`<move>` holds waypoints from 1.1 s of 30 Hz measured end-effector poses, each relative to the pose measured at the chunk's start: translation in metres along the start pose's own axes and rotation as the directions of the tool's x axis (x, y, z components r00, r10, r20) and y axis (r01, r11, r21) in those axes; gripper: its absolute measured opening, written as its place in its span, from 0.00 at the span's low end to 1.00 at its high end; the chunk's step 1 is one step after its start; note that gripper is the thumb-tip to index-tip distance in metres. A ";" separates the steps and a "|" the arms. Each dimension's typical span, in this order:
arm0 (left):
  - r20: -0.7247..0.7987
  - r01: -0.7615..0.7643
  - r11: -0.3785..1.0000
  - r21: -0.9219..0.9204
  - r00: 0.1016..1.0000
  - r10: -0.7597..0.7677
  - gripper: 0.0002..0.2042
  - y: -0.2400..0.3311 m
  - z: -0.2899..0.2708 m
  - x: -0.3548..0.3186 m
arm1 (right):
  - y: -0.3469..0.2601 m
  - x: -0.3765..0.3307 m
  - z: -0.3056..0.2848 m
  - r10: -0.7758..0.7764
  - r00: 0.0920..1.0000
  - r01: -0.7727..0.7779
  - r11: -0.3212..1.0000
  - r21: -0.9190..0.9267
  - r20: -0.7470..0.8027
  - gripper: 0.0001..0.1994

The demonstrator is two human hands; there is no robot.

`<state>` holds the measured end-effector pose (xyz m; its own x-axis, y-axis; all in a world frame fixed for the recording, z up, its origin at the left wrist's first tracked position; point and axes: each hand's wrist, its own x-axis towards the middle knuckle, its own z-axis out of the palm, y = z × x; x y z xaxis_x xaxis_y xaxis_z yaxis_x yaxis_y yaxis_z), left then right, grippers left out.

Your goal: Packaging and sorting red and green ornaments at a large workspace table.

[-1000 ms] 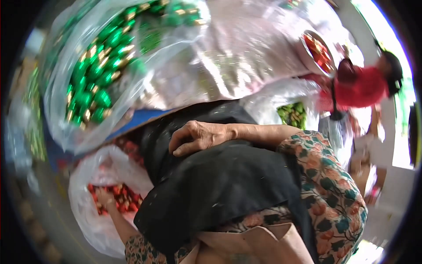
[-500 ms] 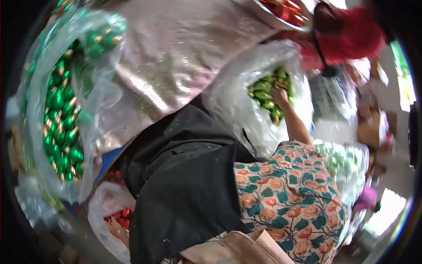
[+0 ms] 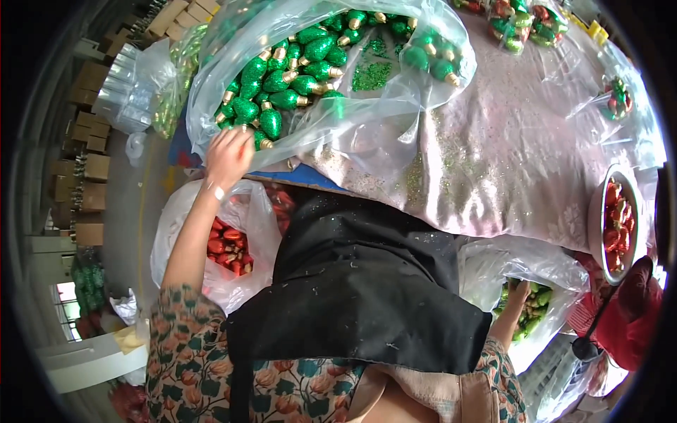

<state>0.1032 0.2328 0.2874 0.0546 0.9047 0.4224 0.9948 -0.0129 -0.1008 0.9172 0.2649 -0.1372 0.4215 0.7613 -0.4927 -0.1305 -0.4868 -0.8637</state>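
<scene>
My left hand is at the near left edge of a large clear plastic bag on the table. Its fingers are curled at a green glitter bulb ornament with a gold cap. More green glitter bulb ornaments lie heaped in the bag. Low on the right, my right hand reaches into another clear bag holding lighter green bulb ornaments; its fingers are mostly hidden there. Below my left forearm, a bag holds red bulb ornaments.
A pinkish cloth dusted with glitter covers the table. On its right side stands a metal bowl of red ornaments, near a person in red. Mixed ornaments in bags lie at the back. Cartons are stacked at left.
My view has swung left. My left hand has risen from the bag of red ornaments to the green glitter ones. My right hand stays among the lighter green ornaments.
</scene>
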 end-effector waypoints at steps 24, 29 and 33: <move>0.124 0.179 0.925 -0.336 0.982 -0.144 0.22 0.009 0.106 0.121 | -0.380 -0.350 0.452 -0.577 -0.191 0.941 -0.338 -0.019 0.794 0.18; -0.156 -0.133 0.085 -0.987 0.910 -0.383 0.25 0.101 -0.009 0.125 | -0.351 -0.339 0.424 -0.534 -0.083 0.975 -0.218 -0.043 0.841 0.15; -0.042 -0.050 -0.096 -0.994 0.996 -0.077 0.25 0.166 -0.005 0.121 | -0.349 -0.329 0.424 -0.509 -0.184 0.971 -0.228 0.075 0.841 0.13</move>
<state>0.2751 0.3378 0.3265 -0.0184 0.8842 0.4667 -0.0129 -0.4670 0.8842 0.4433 0.3662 0.2819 -0.7656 0.4676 0.4418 0.3719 0.8821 -0.2892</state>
